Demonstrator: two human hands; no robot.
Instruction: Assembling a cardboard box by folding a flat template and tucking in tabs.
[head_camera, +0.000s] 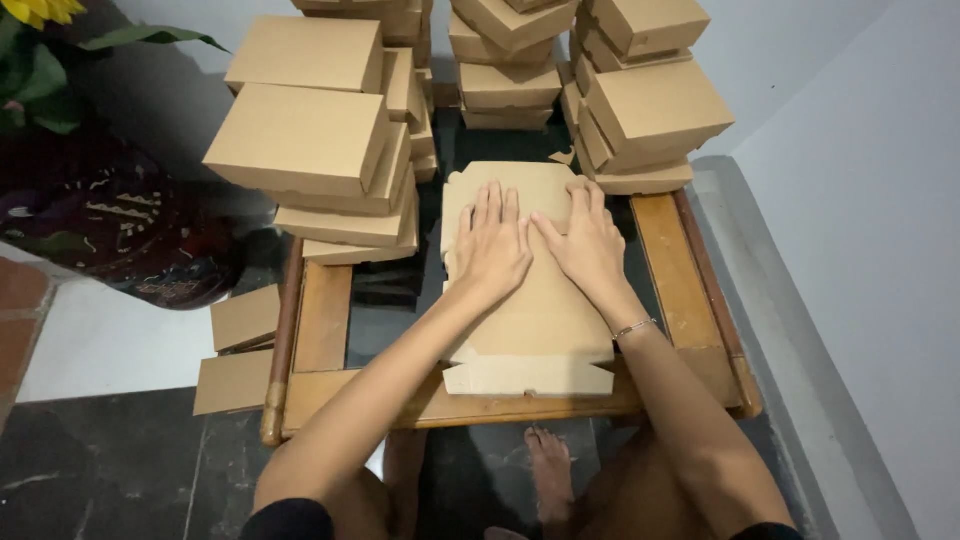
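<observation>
**Head view: one flat box blank under both palms, many folded boxes already stacked**

Head camera looks down on a low wooden worktop (330, 320) with a dark centre panel. A flat brown cardboard blank (530, 330) lies on it, running from the near rail toward the back, its notched flaps visible at both ends. The left hand (490, 245) and the right hand (588, 245) both press palm-down on the far half of the blank, side by side and nearly touching; the fingers (487, 205) are stretched out flat and slightly spread, gripping nothing.

By the look of things, the work is well along but this sheet is barely started: it is still flat, with no wall raised and no lid closed. Behind and to the left stand stacks of folded boxes (300, 140), more at the back centre (505, 85) and at the right (650, 105), some leaning. Two loose cardboard pieces (240, 350) rest on the floor beside the left rail.

Hard to judge: the stacks are cut off by the top edge, so their number is unknown. Whether a crease is forming under the palms cannot be seen. Any supply of unfolded blanks is out of frame. A dark patterned object (110, 230) at the left, with a yellow flower (35, 10) above it, is dim and only partly visible.
</observation>
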